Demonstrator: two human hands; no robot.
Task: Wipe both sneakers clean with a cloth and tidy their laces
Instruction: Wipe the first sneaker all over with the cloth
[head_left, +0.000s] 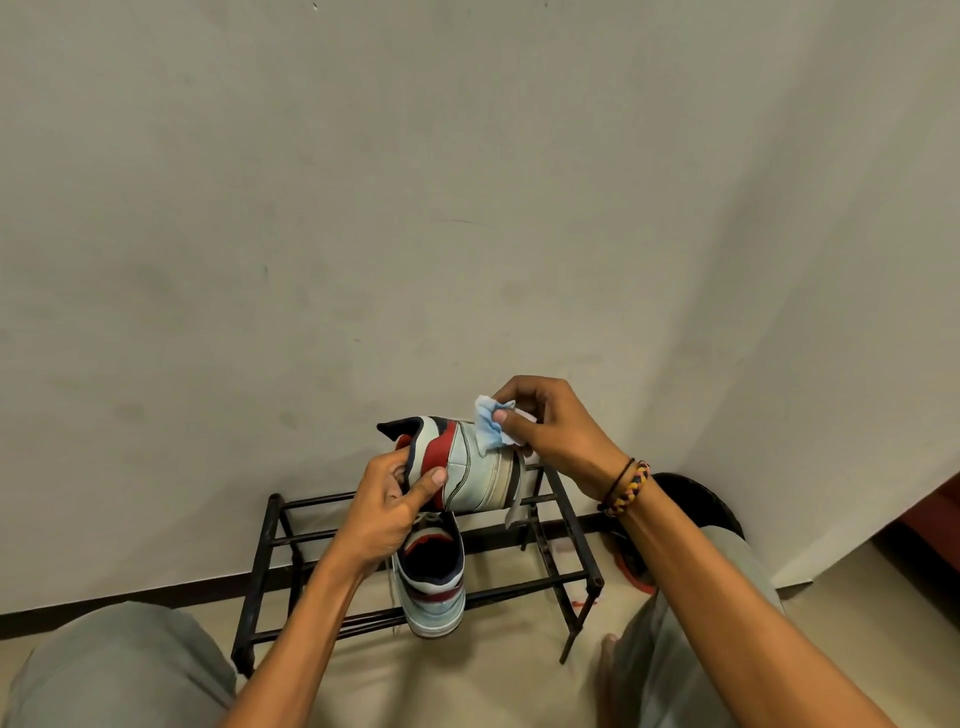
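My left hand (396, 501) grips a white, red and navy sneaker (470, 467) by its heel collar and holds it on its side above the rack, toe to the right. My right hand (550, 426) pinches a light blue cloth (488, 423) against the upper side of that sneaker. A lace end hangs down from its right part. The second sneaker (434, 582) of the same colours stands upright on the black metal shoe rack (561, 519) just below, its opening facing up; my left wrist hides part of it.
The rack stands on a beige floor against a plain wall with a dark skirting. A black round object (696, 499) with a red item beside it sits at the right of the rack. My knees in grey fill both lower corners.
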